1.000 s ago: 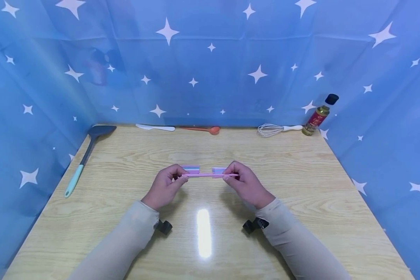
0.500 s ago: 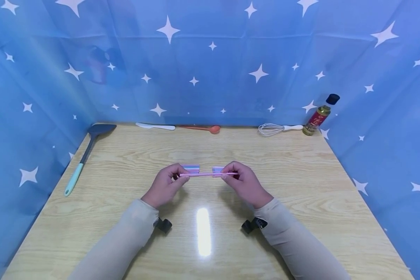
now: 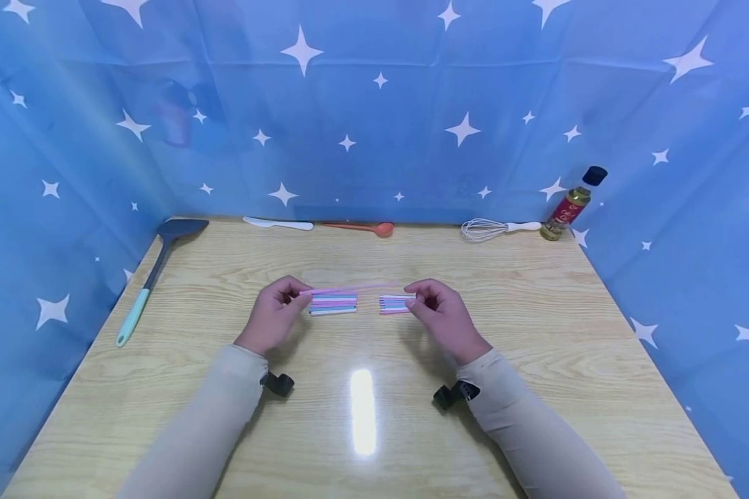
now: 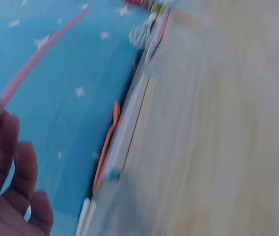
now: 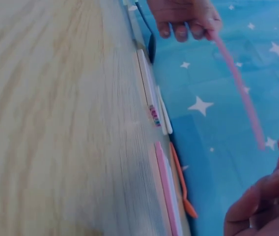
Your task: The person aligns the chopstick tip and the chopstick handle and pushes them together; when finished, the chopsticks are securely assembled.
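My left hand pinches one end of a thin pink straw-like stick between thumb and fingers. The stick reaches rightward above the table, and its far end is free. In the right wrist view its free tip is just short of my right hand, whose fingers are loosely bent with nothing visible between them. Below lie two rows of similar thin sticks in pink, white, blue and purple. The left row is by my left fingertips. The right row is partly hidden behind my right fingers.
Along the back edge lie a white knife, an orange spoon and a whisk. An oil bottle stands at the back right. A turner with a turquoise handle lies at the left edge. Starry blue curtains border the table.
Both hands held the pink stick earlier. My right hand has let go of its end. My left hand has shifted left and slightly away with the stick, uncovering more of the two rows.
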The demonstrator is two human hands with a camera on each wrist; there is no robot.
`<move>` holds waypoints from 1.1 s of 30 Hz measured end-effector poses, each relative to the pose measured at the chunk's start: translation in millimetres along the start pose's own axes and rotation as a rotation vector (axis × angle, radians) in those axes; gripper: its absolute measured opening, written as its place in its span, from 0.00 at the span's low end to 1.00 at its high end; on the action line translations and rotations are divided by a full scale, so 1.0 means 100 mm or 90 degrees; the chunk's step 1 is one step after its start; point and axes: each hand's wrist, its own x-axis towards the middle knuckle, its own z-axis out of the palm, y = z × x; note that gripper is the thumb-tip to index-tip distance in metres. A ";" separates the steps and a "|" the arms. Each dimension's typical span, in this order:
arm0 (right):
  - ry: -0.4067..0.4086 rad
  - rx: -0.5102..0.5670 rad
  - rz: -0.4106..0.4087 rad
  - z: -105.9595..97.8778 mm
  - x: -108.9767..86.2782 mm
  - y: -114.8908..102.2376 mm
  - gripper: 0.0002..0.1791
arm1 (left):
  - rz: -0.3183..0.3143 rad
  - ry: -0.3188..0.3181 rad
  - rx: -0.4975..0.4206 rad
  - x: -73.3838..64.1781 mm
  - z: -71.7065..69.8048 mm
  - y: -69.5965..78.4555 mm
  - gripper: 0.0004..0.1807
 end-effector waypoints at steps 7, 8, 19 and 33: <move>0.006 0.015 0.023 -0.02 0.02 0.02 0.13 | -0.069 0.109 0.069 0.07 -0.26 -0.14 0.07; 0.003 0.017 0.027 -0.02 0.02 0.02 0.12 | -0.077 0.119 0.081 0.08 -0.28 -0.15 0.07; -0.006 0.033 0.050 -0.02 0.03 0.04 0.12 | -0.161 0.144 0.219 0.11 -0.38 -0.21 0.10; -0.009 0.028 0.053 -0.02 0.02 0.07 0.14 | -0.291 0.121 0.282 0.08 -0.41 -0.19 0.13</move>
